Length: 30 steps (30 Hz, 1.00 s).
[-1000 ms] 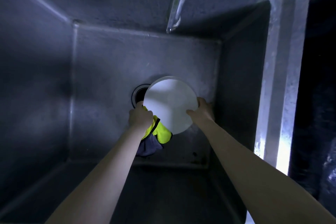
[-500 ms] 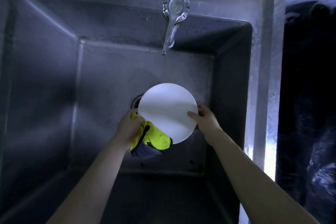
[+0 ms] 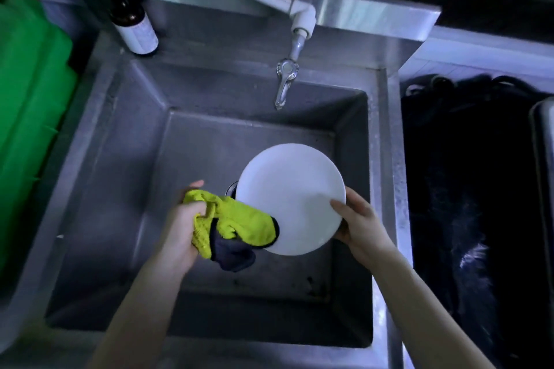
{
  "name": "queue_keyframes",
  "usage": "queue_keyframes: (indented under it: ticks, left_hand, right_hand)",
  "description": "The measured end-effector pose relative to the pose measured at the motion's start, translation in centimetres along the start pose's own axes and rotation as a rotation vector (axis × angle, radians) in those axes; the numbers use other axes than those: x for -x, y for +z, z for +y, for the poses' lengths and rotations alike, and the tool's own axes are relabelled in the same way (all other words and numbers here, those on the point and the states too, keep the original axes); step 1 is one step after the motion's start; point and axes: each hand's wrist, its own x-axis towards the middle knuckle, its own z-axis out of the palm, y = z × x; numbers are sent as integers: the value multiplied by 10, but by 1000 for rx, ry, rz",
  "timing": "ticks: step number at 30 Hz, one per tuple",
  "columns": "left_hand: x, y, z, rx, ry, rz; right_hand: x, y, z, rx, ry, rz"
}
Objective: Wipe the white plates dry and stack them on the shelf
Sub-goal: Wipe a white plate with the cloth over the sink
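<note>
Holding white plate (image 3: 289,198) up over the sink (image 3: 209,144) basin, below-right of the tap (image 3: 284,90), half covering the drain (image 3: 230,189). Pinching its right rim with right hand (image 3: 361,229), thumb on the top face, fingers curled underneath. Gripping bunched yellow-green cloth (image 3: 236,222) in left hand (image 3: 181,231), fingers wrapped tight round it, holding nothing else.

Versus a second ago: carrying the plate higher out of the basin, nearer the camera, no longer down by the sink floor. Also pulling left hand outward, going from tucked against the plate's lower-left edge with cloth underneath to standing off left, keeping only the cloth's far end on the lower-left rim.

Reading this as lifting out and either setting up the next wipe pass or re-gathering the cloth; can't tell which. Not seeing water on the plate face, but not trusting that in this dim light. Not seeing any shelf or stacked plates, so treating stacking as not started. Ignoring green container (image 3: 33,117) and brown bottle (image 3: 133,24) on the left ledge.
</note>
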Motion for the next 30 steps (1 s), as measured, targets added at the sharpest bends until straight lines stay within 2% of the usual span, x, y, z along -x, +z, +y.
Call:
queue_keyframes:
  ticks: [5,8,10,11,13,14,15,16,19,20,22,24,28,30]
  left_hand:
    - [64,-11,42,322,341,-87]
    - [91,-1,58,278,513,-200]
    - [110,17,61,35,524,-329]
    - [117,27,61,-186,594,-409]
    - [123,48,46,-827,816,-589]
    - [124,54,37,-1127,946,-626]
    - [124,60,31,-1306,1051,-626]
    - [123,63,30,-1344,1108,-626]
    - [122,59,43,-950,1111,-569]
    - [120,57,48,-949,1171,-488]
    - [117,57,50,-1199,1299,-392]
    - [121,61,47,-1408,1337,-409]
    - [124,79,43,-1578,1380,-334]
    - [117,85,52,-1593,1305,-265]
  right_hand:
    - [39,-1,-12,-62,-79,35]
    - [57,6,-16,-89,-111,42]
    - [68,15,-21,-115,-142,35]
    - [73,20,-24,-129,-158,25]
    - [83,28,-32,-155,-192,-11]
    - [88,30,-36,-165,-213,-27]
    - [91,31,-41,-175,-234,-35]
    - [94,30,-45,-187,-250,-35]
    - [101,24,-55,-250,-251,-23]
    - [103,23,-57,-277,-249,-25]
    - [107,23,-61,-303,-266,-43]
    - [111,25,-65,-251,-306,-85]
    - [119,32,-66,-161,-332,-159]
    - [122,33,-65,-156,-356,-180]
